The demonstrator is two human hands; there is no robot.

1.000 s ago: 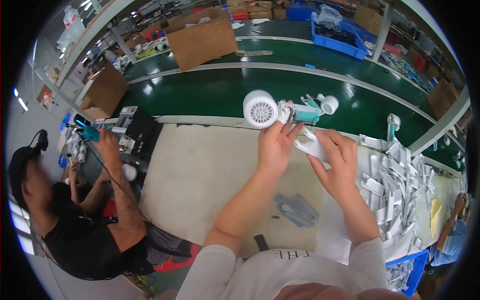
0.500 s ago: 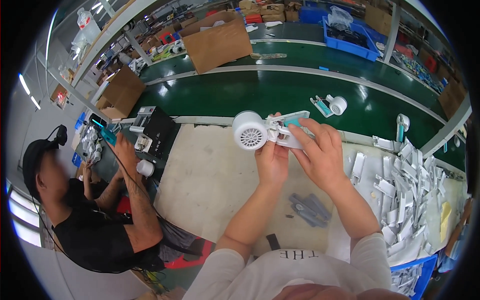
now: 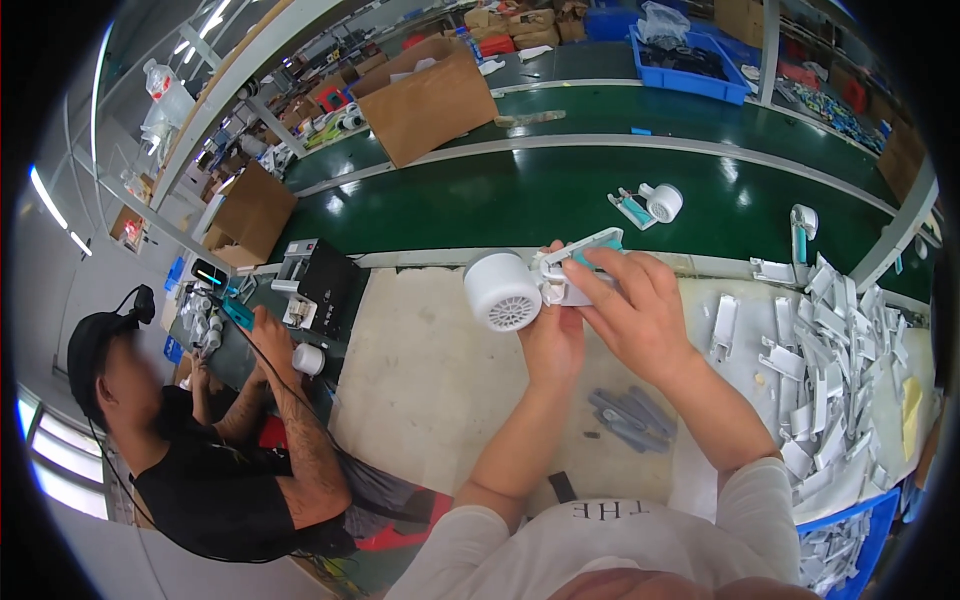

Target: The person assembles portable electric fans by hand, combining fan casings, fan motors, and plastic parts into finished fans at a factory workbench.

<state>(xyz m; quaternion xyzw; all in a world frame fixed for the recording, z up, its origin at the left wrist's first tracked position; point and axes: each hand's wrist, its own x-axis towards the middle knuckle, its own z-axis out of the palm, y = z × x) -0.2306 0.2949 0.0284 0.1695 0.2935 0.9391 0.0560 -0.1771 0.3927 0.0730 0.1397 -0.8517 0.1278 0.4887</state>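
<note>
Over the bench, both of my hands hold a white hair dryer (image 3: 497,288) with a round grilled head and a handle whose inside shows teal. My left hand (image 3: 553,345) is closed around the joint between head and handle from below; part of its grip is hidden. My right hand (image 3: 637,308) pinches the handle, thumb underneath and fingers over the teal part. The grille faces toward me, tilted down. Several grey strip-like parts (image 3: 632,418) lie on the bench mat below my forearms.
White handle shells (image 3: 825,370) are heaped at the right, above a blue bin (image 3: 868,550). Another dryer (image 3: 662,203) rests on the green conveyor (image 3: 450,205). To the left, a co-worker (image 3: 215,450) holds a teal tool beside a black machine (image 3: 325,285).
The dryer's head has tipped so its grille points lower, and the handle has turned slightly. Both hands keep their hold. The whole view has shifted a little.
</note>
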